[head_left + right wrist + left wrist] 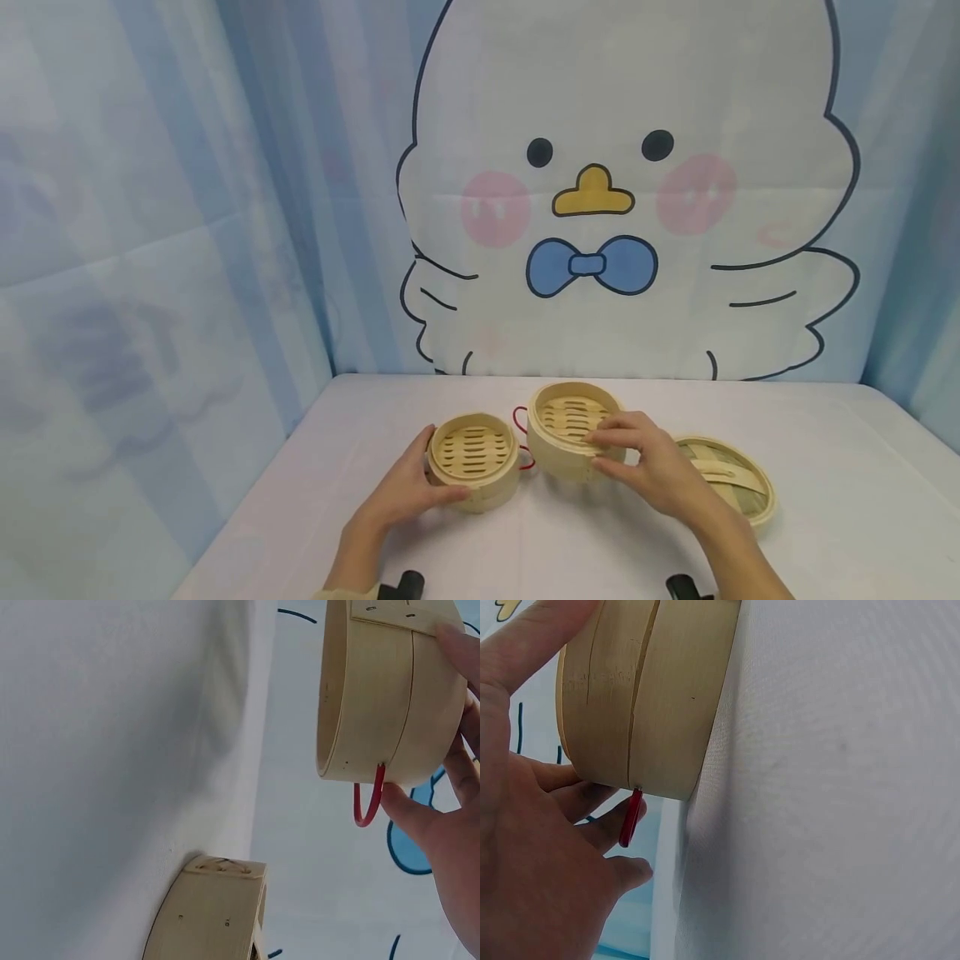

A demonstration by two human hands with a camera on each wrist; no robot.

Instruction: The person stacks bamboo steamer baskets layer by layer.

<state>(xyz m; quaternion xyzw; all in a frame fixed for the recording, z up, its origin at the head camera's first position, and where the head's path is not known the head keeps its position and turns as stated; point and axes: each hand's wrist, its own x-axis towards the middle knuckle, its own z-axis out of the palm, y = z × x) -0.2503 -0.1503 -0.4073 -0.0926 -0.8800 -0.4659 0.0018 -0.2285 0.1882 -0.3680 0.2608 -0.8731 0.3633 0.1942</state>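
A round bamboo steamer basket [491,494] with a slatted base facing up and a red loop stands on the white table, left of centre. My left hand [401,487] holds it by its left side, thumb at the front and fingers around the back. A second bamboo steamer basket [558,460], also with red loops, is in my right hand [648,467], which grips its right rim and wall. The right wrist view shows this basket [375,697] raised off the table and tilted. Its far side is partly hidden.
A bamboo steamer lid [756,492] with a flat strap handle lies on the table [585,558], right of the baskets and partly behind my right forearm. A curtain [465,333] with a cartoon bird hangs along the table's back edge.
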